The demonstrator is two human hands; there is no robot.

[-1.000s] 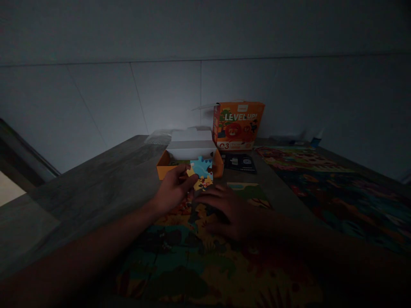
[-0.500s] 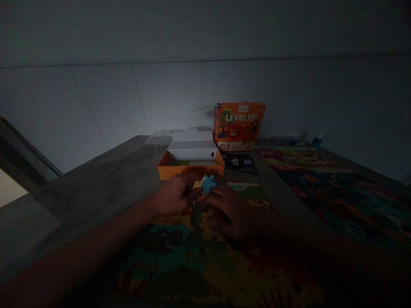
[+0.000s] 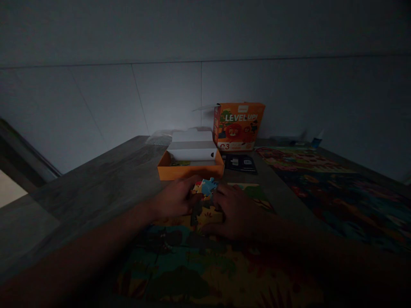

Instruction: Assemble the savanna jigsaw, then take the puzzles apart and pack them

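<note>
Between my two hands, a light blue and multicoloured jigsaw piece (image 3: pixel 207 187) is held at the far side of a partly assembled jigsaw puzzle (image 3: pixel 180 273). My left hand (image 3: pixel 176 196) is closed on the piece's left side, its fingers curled round the edge. My right hand (image 3: pixel 236 209) has its fingertips at the piece's right side, with the thumb low over a yellow part of the puzzle. Whether more than one piece is in the fingers, I cannot tell. Dim light hides detail near my forearms.
Just beyond my hands stands an open orange box (image 3: pixel 191 172) with a white lid. Behind it is an orange "LEVEL UP!" box (image 3: pixel 240 127) near the wall, with a black card (image 3: pixel 240 163) in front. Other puzzle pictures (image 3: pixel 346 201) lie to the right. Clear plastic (image 3: pixel 160 137) rests at the back left.
The blue piece has turned and lowered slightly, showing more of its red and yellow part. My right hand's fingers have shifted, uncovering a yellow section of puzzle beneath.
</note>
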